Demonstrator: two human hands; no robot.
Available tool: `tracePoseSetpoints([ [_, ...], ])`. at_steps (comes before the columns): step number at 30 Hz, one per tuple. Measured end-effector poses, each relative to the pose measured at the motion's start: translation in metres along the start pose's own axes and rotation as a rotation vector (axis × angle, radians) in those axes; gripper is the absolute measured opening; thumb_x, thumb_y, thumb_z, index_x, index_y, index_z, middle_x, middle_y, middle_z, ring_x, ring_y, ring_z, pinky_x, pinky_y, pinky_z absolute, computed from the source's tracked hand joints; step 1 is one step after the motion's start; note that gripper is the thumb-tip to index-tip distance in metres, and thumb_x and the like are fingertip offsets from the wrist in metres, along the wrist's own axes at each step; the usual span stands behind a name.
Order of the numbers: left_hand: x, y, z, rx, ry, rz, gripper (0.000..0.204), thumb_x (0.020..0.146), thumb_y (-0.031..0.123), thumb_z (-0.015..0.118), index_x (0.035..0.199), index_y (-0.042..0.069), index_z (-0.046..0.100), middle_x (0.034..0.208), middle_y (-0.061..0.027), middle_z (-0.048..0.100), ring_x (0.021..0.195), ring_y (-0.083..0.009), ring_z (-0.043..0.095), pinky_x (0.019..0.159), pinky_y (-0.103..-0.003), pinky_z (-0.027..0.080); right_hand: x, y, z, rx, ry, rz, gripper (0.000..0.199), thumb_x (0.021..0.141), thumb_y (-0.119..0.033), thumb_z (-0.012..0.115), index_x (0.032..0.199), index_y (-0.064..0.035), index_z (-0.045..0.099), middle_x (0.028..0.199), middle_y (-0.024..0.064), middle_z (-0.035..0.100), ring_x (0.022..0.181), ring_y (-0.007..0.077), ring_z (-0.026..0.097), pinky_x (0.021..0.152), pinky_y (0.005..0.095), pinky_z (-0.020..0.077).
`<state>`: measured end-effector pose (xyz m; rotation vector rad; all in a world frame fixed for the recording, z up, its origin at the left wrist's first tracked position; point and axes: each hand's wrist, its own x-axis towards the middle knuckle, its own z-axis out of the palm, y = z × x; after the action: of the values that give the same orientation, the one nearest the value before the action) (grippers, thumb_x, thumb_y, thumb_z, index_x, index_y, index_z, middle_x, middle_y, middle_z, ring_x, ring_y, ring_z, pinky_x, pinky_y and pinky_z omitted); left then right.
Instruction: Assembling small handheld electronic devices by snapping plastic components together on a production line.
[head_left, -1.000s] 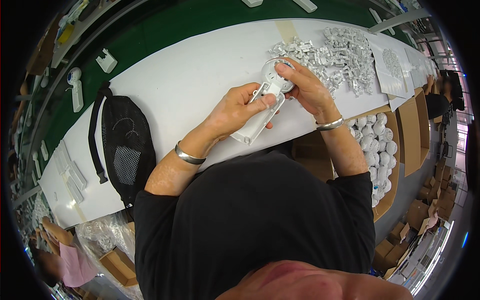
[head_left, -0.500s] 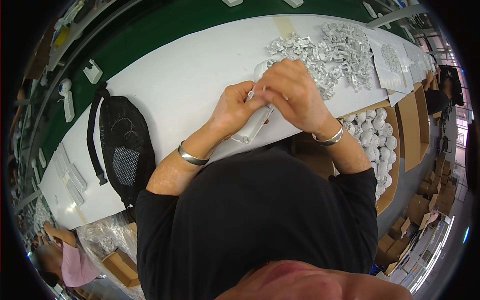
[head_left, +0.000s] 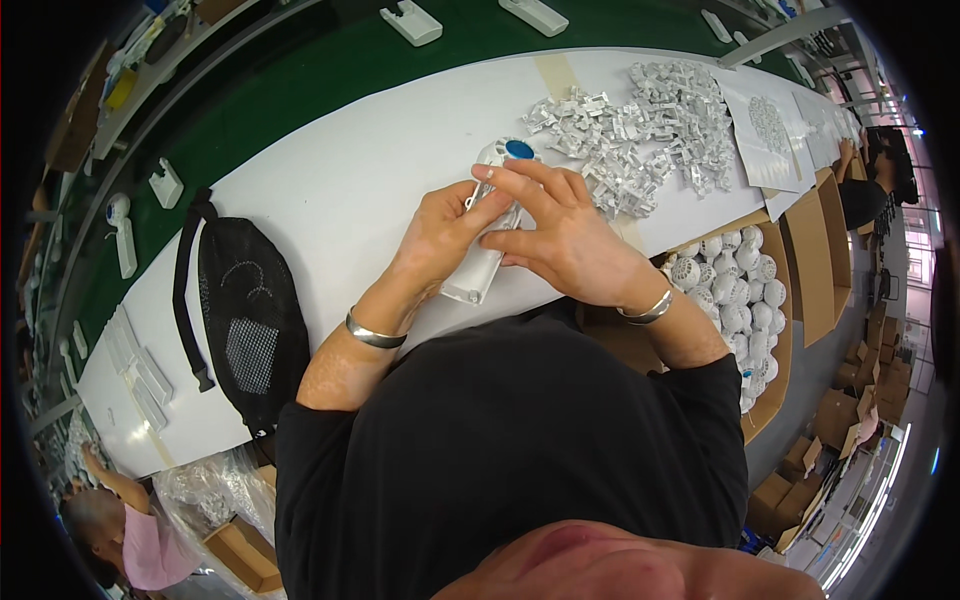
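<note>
A white handheld fan [head_left: 473, 274] with a long handle and a round head with a blue centre is held over the white table, its head pointing away from me. My left hand [head_left: 437, 238] is closed around the left side of the handle, thumb lying along the top. From the right, my right hand [head_left: 590, 248] grips the same fan, with its index finger stretched across near the head and its thumb on the handle. My fingers hide much of the handle's upper part. Just beyond my right hand lies a heap of small white plastic parts [head_left: 610, 150].
A cardboard box [head_left: 776, 385] of white round-headed fans stands at my right. A black mesh bag [head_left: 250, 300] lies on the white table [head_left: 370, 160] at left. White housings [head_left: 412, 24] sit on a green belt [head_left: 320, 60] beyond. Other people work at far left and right.
My right hand has opened out from a pinch over the fan and moved slightly down, uncovering the blue-centred head. The belt's white housings have shifted left, and the view has tilted a little.
</note>
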<state>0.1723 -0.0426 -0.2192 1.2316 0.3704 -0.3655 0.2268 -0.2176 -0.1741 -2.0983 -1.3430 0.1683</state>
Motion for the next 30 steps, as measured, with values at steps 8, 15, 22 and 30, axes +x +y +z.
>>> tracePoseSetpoints([
  [8,-0.015,-0.001,-0.011,-0.090,-0.042,-0.150,0.032,0.089,0.027,0.065,0.100,-0.003,0.062,0.075,-0.0114,0.066,0.056,-0.0136,0.063,0.049,-0.021,0.050,0.006,0.024,0.007,0.265,0.075,0.128,0.010,0.076,-0.004,0.069,0.086,-0.0062,0.068,0.124,0.0078,0.056,0.110,0.0211,0.051,0.093,0.0313,0.0406],
  [15,-0.016,0.002,-0.026,-0.146,0.091,-0.084,0.036,0.091,0.029,0.063,0.108,-0.002,0.059,0.078,-0.0121,0.066,0.057,-0.0151,0.064,0.050,-0.021,0.051,0.023,0.072,0.001,0.449,0.207,0.328,0.011,0.081,-0.001,0.066,0.090,-0.0052,0.069,0.103,0.0064,0.063,0.093,0.0176,0.056,0.082,0.0288,0.0428],
  [22,-0.014,0.003,-0.023,-0.262,0.206,-0.053,0.039,0.092,0.032,0.060,0.112,-0.002,0.057,0.080,-0.0130,0.067,0.057,-0.0165,0.064,0.051,-0.022,0.052,0.052,0.131,-0.017,-0.242,0.096,0.478,0.014,0.081,-0.006,0.065,0.094,-0.0060,0.069,0.098,0.0070,0.066,0.090,0.0167,0.057,0.077,0.0287,0.0436],
  [30,-0.013,0.001,-0.028,-0.301,0.212,-0.017,0.040,0.092,0.032,0.060,0.113,-0.002,0.056,0.079,-0.0133,0.066,0.058,-0.0169,0.065,0.052,-0.023,0.053,0.070,0.122,-0.009,-0.358,-0.232,0.488,0.018,0.081,-0.008,0.065,0.098,-0.0077,0.070,0.100,0.0057,0.066,0.088,0.0200,0.058,0.077,0.0297,0.0451],
])
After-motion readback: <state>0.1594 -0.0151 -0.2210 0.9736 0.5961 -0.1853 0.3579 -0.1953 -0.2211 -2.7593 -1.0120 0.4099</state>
